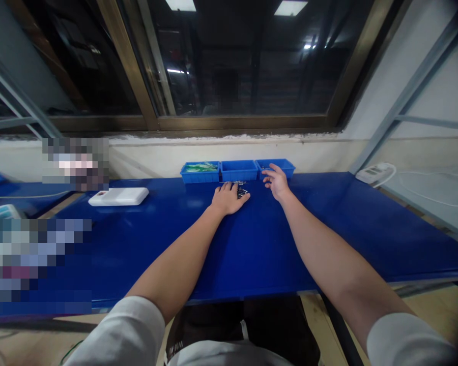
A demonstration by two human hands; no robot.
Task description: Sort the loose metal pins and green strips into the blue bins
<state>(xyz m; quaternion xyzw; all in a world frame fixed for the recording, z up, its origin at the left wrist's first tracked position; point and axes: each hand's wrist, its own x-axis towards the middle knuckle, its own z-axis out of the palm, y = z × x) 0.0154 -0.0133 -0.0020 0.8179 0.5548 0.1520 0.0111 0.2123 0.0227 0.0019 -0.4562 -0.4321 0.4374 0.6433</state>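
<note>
1. Slender dark-and-silvery pieces (243, 193): loose pile on blue tabletop (259, 239); middle blue bin (238, 167) at its 12 o'clock.
2. Left hand (226, 198), 9 o'clock: flat, fingers spread, apparently partly covering the pile.
3. Right hand (276, 182), between 2 and 3 o'clock: half-curled, fingers apart; no grasped item visible.
4. Step, judged: handling loose pieces; next move calls for fingertip pinch.
</note>
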